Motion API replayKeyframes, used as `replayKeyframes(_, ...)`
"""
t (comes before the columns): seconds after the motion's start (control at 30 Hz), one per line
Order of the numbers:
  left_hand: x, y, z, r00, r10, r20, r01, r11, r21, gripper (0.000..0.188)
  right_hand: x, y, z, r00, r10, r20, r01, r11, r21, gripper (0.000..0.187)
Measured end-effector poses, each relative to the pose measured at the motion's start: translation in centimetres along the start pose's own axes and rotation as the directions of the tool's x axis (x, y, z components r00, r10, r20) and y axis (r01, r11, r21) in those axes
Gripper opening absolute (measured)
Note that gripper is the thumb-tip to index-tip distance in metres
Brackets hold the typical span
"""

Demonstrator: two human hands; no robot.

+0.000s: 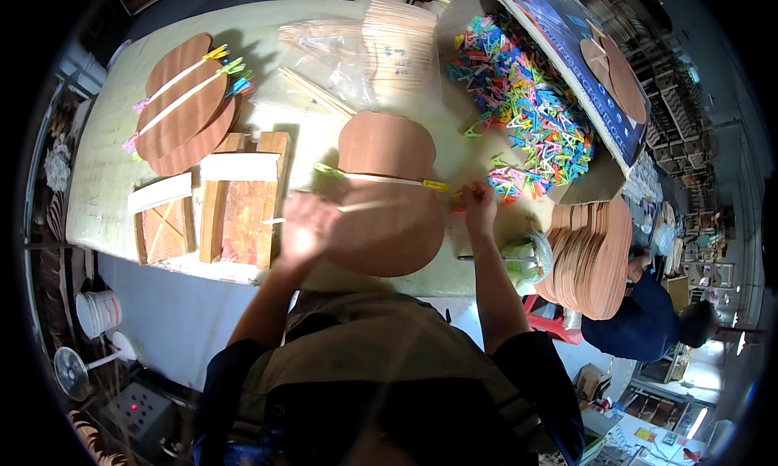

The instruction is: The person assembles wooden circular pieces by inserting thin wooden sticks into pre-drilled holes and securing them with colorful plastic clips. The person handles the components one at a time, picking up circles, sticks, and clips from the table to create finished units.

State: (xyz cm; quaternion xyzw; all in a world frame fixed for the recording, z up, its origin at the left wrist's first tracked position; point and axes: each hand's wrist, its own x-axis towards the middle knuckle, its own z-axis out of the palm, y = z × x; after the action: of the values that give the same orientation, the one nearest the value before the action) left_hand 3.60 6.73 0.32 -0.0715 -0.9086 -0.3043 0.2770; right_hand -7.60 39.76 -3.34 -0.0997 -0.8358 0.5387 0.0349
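Note:
A brown figure-eight-shaped wooden board (387, 243) lies in front of me. A pale wooden strip (381, 179) crosses its waist, with a green clothespin (328, 170) at the left end and a yellow clothespin (436, 185) at the right. My left hand (308, 223), slightly blurred and overexposed, is closed on a second pale strip (374, 205) over the board's lower half. To the right, my right hand (480, 198) has its fingers pinched together beside a heap of coloured clothespins (527, 113); whatever it grips is too small to make out.
Similar boards with clipped strips (182, 101) lie at the far left. Two wooden frames (241, 198) stand left of my hand. Strip bundles (399, 53) lie at the back. A cardboard box (596, 194) holds the clothespins. Stacked boards (592, 255) and a co-worker (640, 320) are at right.

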Motion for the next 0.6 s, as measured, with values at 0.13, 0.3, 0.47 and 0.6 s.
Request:
replayKeyframes(0.13, 1.0, 4.4, 4.0, 0.993, 0.103, 0.061, -0.085, 0.963, -0.255, 0.009, -4.7, 0.7, -2.2, 0.97, 0.193, 0.151, -0.245, 0.735, 0.632, 0.01)
replayKeyframes(0.3, 0.8, 4.9, 6.2, 0.99, 0.092, 0.111, -0.063, 0.969, -0.238, 0.01, -7.7, 3.2, -2.4, 0.893, 0.361, 0.269, -0.423, 0.466, 0.777, 0.002)
replayKeyframes(0.47, 0.8, 4.7, 6.1, 0.985, 0.075, 0.154, -0.037, 0.971, -0.237, 0.009, -8.8, 3.4, -0.7, 0.893, 0.31, 0.325, -0.428, 0.368, 0.825, 0.005)
replayKeyframes(0.6, 0.6, 4.1, 6.3, 0.982, 0.079, 0.174, -0.034, 0.968, -0.25, 0.007, -8.8, 2.7, -0.4, 0.879, 0.343, 0.331, -0.465, 0.466, 0.753, 0.014)
